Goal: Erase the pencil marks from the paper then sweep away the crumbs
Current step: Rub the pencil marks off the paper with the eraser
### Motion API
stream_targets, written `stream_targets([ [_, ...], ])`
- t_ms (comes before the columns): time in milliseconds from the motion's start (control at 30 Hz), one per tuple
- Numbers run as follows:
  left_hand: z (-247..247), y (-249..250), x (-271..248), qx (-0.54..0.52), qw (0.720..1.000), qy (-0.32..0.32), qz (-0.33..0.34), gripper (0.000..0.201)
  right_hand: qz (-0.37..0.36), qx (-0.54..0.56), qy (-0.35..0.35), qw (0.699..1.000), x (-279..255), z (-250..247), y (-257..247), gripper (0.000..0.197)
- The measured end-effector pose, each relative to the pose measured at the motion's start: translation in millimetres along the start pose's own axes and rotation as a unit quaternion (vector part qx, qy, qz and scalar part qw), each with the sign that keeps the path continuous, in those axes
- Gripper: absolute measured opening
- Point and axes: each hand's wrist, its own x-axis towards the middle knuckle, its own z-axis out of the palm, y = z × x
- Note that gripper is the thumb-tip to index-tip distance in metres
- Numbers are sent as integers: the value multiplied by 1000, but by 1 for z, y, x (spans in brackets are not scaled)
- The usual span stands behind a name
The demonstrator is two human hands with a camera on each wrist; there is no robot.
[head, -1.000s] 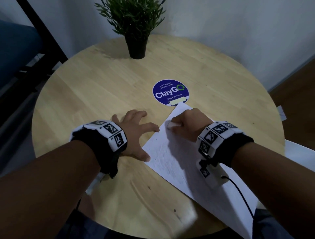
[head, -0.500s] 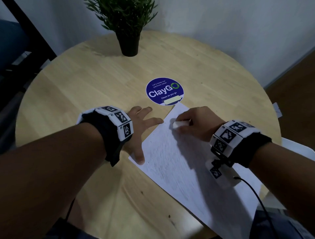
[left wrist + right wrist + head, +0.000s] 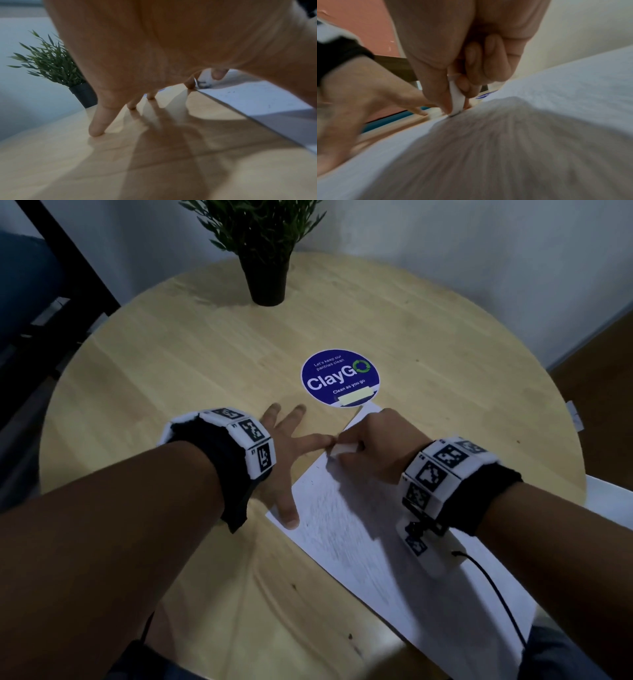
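Head view: right hand pinches white rectangular eraser on paper.

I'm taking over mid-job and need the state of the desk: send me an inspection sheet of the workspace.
Surface: round wooden table, with a blue ClayGo sticker at its centre.
Job's things: paper lies at the near right and overhangs the table edge; grey pencil marks remain on it; white eraser tip is on the sheet near its left edge.
Clutter: potted plant at the far edge; dark crumbs on the paper.
Grippers: left hand spread flat, thumb on the paper's corner; right hand pinches the eraser.
Cables: black cable from the right wristband.
Surroundings: white wall, dark frame at left.
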Motion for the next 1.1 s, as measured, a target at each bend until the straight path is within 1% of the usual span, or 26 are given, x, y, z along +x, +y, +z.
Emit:
stream_targets([
  [67, 1, -1, 2, 1, 1000, 1, 5, 138, -26, -24, -29, 999, -2, 4, -5, 14],
  [100, 1, -2, 3, 1, 1000, 1, 6, 139, -30, -29, -31, 999, -3, 5, -8, 15],
  [200, 0, -2, 3, -2, 1000, -2, 6, 139, 20, -2, 23, 1000, 1, 1, 1, 21],
  [233, 1, -2, 3, -2, 1000, -3, 6, 139, 21, -8, 20, 1000, 1, 2, 1, 23],
  [267, 1, -1, 4, 0, 1000, -1, 7, 139, 3, -18, 1, 1000, -1, 3, -1, 23],
  [333, 2, -2, 4, 2, 1000, 2, 8, 140, -34, -26, -37, 998, -3, 4, -4, 14],
  [367, 1, -2, 4, 1, 1000, 2, 8, 140, -29, -22, -32, 999, -2, 0, -3, 13],
  [467, 1, -2, 4, -2, 1000, -2, 5, 140, 1, -8, 14, 1000, 0, -3, 3, 14],
  [500, 1, -2, 4, -1, 1000, -3, 6, 140, -14, -12, 6, 1000, -3, 0, 1, 14],
  [567, 0, -2, 4, 1, 1000, -4, 8, 139, -57, -25, -31, 998, -11, 5, -6, 16],
  [600, 0, -2, 4, 1, 1000, -4, 7, 139, -56, -27, -32, 998, -12, 4, -6, 17],
  [667, 0, -1, 4, -1, 1000, -4, 4, 140, -4, -9, 9, 1000, -6, -2, 2, 18],
  [700, 0, -1, 4, -1, 1000, -4, 3, 140, 10, -6, 23, 1000, -4, -4, 6, 17],
  [733, 1, -1, 4, 0, 1000, -4, 4, 140, 6, -19, 17, 1000, -4, -4, 6, 16],
  [800, 0, -2, 5, -1, 1000, -2, 8, 140, -23, -45, -27, 998, -6, -1, 3, 15],
  [833, 0, -2, 4, -2, 1000, -2, 8, 140, -28, -48, -28, 998, -7, -1, 2, 16],
  [933, 0, -1, 4, -1, 1000, -5, 3, 140, 15, -26, 23, 999, -2, -2, 8, 25],
  [967, 0, -1, 4, 2, 1000, -6, 2, 140, 9, -30, 21, 999, -2, -1, 8, 31],
  [1000, 0, -1, 4, 4, 1000, -7, 2, 140, -6, -38, -4, 999, -4, 2, 6, 33],
  [1033, 1, -1, 4, 3, 1000, -9, 2, 140, -26, -48, -31, 998, -7, 4, 4, 31],
  [1067, 0, -1, 4, 1, 1000, -9, 3, 139, -38, -51, -38, 997, -8, 4, 3, 27],
  [1100, 0, 0, 4, 0, 1000, -8, 4, 139, -33, -51, -23, 998, -7, 3, 5, 24],
])
